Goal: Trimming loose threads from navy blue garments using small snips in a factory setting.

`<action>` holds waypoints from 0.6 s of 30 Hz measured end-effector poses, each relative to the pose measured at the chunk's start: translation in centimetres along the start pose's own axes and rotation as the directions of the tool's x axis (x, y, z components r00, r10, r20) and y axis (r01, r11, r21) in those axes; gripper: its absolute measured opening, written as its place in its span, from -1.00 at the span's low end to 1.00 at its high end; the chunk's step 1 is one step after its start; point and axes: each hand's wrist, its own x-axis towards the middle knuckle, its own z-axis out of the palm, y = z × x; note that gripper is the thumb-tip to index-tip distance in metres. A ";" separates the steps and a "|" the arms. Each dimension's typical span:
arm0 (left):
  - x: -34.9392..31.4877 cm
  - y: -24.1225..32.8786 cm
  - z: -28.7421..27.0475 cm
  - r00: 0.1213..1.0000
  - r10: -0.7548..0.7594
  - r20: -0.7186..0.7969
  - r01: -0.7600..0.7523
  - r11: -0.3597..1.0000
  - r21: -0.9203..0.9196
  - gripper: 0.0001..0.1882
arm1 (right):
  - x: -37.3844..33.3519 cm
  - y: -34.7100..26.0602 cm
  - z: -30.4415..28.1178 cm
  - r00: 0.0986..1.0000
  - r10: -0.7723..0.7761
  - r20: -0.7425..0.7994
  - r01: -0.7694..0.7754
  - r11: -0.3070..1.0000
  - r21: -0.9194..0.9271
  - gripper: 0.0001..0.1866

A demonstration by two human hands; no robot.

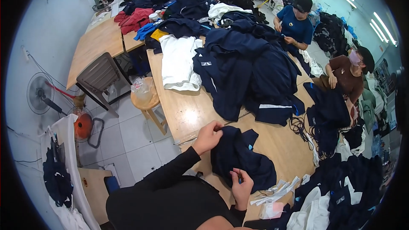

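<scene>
A dark navy garment (255, 164) with a small light-blue spot lies bunched on the wooden table in front of me. My left hand (208, 138) pinches its far left edge between thumb and fingers. At the near edge of the cloth, my right hand (241, 188) is closed in a pinch. Something small and dark shows at its fingertips, too small to name. Beside that hand lie white fabric strips (279, 191) and a small packet with a pink patch (272, 210).
A tall pile of navy garments (251, 64) covers the table ahead, with a white garment (181, 61) at its left. More clothes (336, 191) are heaped at the near right. Two people work along the right side. A wooden stool (145, 98) and chair (102, 74) stand left.
</scene>
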 end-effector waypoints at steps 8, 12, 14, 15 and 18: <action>-2.4 -3.5 3.6 0.924 0.053 0.378 -0.189 0.924 0.332 -0.31 | 1.4 5.2 -6.2 0.945 0.036 -0.326 -0.105 0.975 -0.197 -0.80; -2.1 -5.0 4.2 0.966 0.003 0.257 -0.114 0.902 0.417 -0.33 | 1.6 6.5 -7.8 0.912 -0.116 -0.394 -0.044 0.926 -0.374 -0.76; -1.5 -4.5 3.8 0.973 0.022 0.229 -0.125 0.887 0.444 -0.38 | 1.6 7.4 -7.9 0.910 -0.047 -0.412 -0.086 0.951 -0.298 -0.75; -1.3 -4.3 3.5 0.980 0.041 0.197 -0.131 0.871 0.473 -0.43 | 1.5 7.8 -7.9 0.907 0.023 -0.420 -0.126 0.968 -0.219 -0.74; -1.3 -4.4 2.6 0.985 0.069 0.158 -0.150 0.793 0.590 -0.57 | 1.9 6.7 -6.6 0.883 0.105 -0.458 -0.147 0.988 -0.057 -0.73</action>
